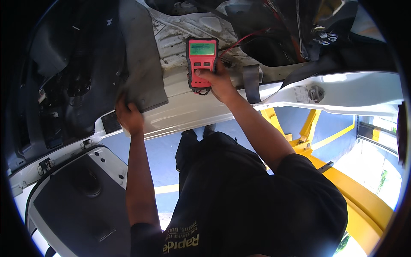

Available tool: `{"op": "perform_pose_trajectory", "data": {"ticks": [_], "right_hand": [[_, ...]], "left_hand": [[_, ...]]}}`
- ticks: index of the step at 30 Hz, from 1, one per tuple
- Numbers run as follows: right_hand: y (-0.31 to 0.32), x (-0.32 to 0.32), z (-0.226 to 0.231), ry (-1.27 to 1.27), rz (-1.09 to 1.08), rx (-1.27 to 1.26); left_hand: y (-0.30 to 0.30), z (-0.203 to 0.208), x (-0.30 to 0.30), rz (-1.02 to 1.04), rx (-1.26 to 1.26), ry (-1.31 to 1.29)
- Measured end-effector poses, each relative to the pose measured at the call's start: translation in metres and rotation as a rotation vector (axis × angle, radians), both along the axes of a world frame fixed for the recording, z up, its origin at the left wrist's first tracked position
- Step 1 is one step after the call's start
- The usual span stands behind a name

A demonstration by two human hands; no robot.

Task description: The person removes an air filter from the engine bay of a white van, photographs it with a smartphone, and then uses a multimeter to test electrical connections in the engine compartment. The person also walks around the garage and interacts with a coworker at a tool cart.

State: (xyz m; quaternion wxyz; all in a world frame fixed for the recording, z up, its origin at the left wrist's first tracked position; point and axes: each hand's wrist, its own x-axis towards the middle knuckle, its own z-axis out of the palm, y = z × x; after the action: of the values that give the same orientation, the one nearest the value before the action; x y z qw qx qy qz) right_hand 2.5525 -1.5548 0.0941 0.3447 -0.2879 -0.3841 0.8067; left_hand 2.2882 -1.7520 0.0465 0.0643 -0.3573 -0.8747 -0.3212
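White car sill (201,109), blue floor (162,150), right hand (220,81) gripping red tester (202,64)

Daylight floods in from lower right w/ blown-out glare; upper left stays dim, deep shadow. Tester screen (202,48) glows, slightly soft. Strong fisheye bend + black vignette at the rim.

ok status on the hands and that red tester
Right hand grips red handheld tester, thumb on its buttons. Left hand holds grey floor mat back. Tester leads run into the car.
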Motion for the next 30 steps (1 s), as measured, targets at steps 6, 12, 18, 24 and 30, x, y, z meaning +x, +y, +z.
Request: {"op": "perform_pose_trajectory", "data": {"ticks": [6,12,18,24,30], "right_hand": [[0.001,-0.001,-0.008,0.051,-0.033,-0.002],[0.001,-0.001,-0.005,0.047,-0.022,0.006],[0.004,0.000,-0.008,0.030,0.023,0.039],[0.007,-0.005,-0.009,0.004,0.059,0.107],[0.010,-0.004,-0.008,-0.018,0.109,0.124]], "left_hand": [[-0.003,-0.009,-0.005,-0.011,-0.029,-0.017],[-0.006,-0.017,-0.009,-0.008,-0.014,0.000],[-0.007,-0.019,-0.011,-0.036,0.024,-0.016],[-0.008,-0.021,-0.012,-0.027,0.038,0.038],[-0.007,-0.019,-0.010,-0.047,0.087,0.014]]}}
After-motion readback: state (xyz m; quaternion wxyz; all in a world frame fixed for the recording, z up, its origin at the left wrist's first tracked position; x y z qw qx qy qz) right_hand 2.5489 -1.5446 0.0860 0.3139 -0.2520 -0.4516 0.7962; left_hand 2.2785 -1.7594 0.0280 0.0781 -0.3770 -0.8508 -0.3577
